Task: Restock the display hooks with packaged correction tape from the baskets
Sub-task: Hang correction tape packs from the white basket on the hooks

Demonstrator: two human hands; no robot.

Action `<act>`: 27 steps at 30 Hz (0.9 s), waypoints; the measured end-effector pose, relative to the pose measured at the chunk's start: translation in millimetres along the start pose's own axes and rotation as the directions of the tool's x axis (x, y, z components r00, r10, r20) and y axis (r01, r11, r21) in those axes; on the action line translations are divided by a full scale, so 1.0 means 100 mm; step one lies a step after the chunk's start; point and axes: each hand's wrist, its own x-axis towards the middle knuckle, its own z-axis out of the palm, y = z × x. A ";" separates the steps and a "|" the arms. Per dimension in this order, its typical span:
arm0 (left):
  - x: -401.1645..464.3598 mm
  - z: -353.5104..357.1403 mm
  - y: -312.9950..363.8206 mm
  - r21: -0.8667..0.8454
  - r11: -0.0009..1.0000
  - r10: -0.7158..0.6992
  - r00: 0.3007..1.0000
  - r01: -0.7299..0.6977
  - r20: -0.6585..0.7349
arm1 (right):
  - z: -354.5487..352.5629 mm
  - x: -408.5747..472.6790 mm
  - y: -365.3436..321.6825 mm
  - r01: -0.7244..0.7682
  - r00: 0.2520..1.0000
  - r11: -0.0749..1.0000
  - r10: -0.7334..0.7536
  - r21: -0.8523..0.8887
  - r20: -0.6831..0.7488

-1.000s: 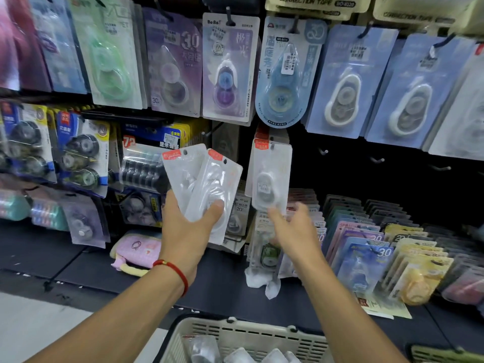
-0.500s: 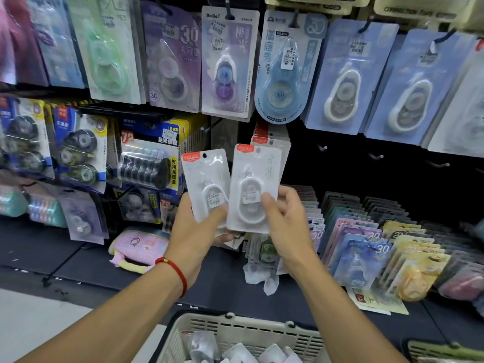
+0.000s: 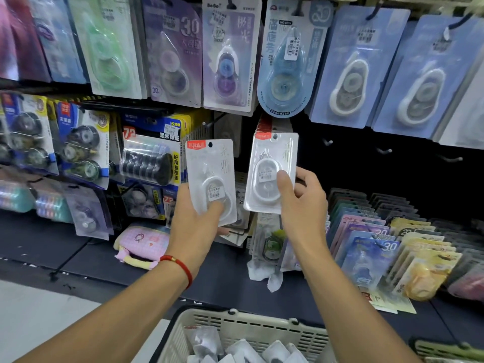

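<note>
My left hand (image 3: pixel 195 227) grips a white correction tape pack (image 3: pixel 209 169) with a red top label, thumb across its lower part. My right hand (image 3: pixel 301 203) pinches a second identical pack (image 3: pixel 269 158) and holds it up in front of more of the same packs hanging on a hook (image 3: pixel 264 124). Below, a cream plastic basket (image 3: pixel 251 328) holds several more clear-wrapped packs (image 3: pixel 243 349). Bare hooks (image 3: pixel 327 141) stick out of the dark panel to the right.
Large blue, purple and green tape cards (image 3: pixel 230 53) hang above. Multi-roll packs (image 3: pixel 150 163) hang at left. Rows of coloured packs (image 3: pixel 372 247) stand on the shelf at right. A pink pouch (image 3: pixel 142 242) lies on the shelf. A second basket's rim (image 3: pixel 445 349) shows at bottom right.
My right hand took one pack from the pair in my left hand and carried it up and to the right, toward the hook. My left hand now holds a single pack.
</note>
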 end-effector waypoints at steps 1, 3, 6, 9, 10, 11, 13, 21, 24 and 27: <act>-0.01 0.00 0.00 0.010 1.000 0.014 1.000 -0.014 -0.008 | 0.00 0.00 0.01 -0.027 1.000 0.998 0.027 -0.057 0.003; -0.02 -0.01 0.00 0.025 0.999 0.041 0.999 -0.040 -0.011 | -0.02 0.01 0.06 -0.090 0.994 0.964 0.101 -0.252 0.032; -0.04 0.03 0.03 -0.003 0.998 0.056 0.996 -0.055 0.063 | -0.05 -0.05 0.10 -0.077 0.989 0.937 0.115 -0.342 0.093; -0.07 0.10 0.06 -0.065 0.998 0.036 0.984 -0.025 0.172 | -0.01 -0.13 0.06 -0.088 0.936 0.988 0.126 -0.127 0.329; -0.08 0.12 0.06 -0.072 0.997 0.025 0.978 -0.010 0.207 | 0.01 -0.16 0.06 -0.091 0.918 0.992 0.118 -0.087 0.378; -0.09 0.14 0.07 -0.071 0.997 0.020 0.971 -0.003 0.238 | 0.03 -0.18 0.06 -0.088 0.916 0.995 0.102 -0.056 0.387; -0.09 0.17 0.07 -0.054 0.998 0.027 0.964 -0.013 0.263 | 0.06 -0.21 0.06 -0.093 0.938 0.996 0.082 0.015 0.338; -0.15 0.25 0.08 0.043 0.998 0.024 0.953 -0.039 0.303 | 0.01 -0.12 0.04 -0.105 0.991 0.989 0.096 0.102 0.089; -0.17 0.26 0.12 0.061 0.994 0.060 0.939 -0.085 0.338 | -0.04 -0.09 0.00 -0.073 0.996 0.992 0.067 0.103 0.061; -0.18 0.27 0.15 0.091 0.991 0.054 0.931 -0.093 0.361 | -0.07 -0.07 -0.01 -0.013 0.999 0.997 0.009 0.081 0.047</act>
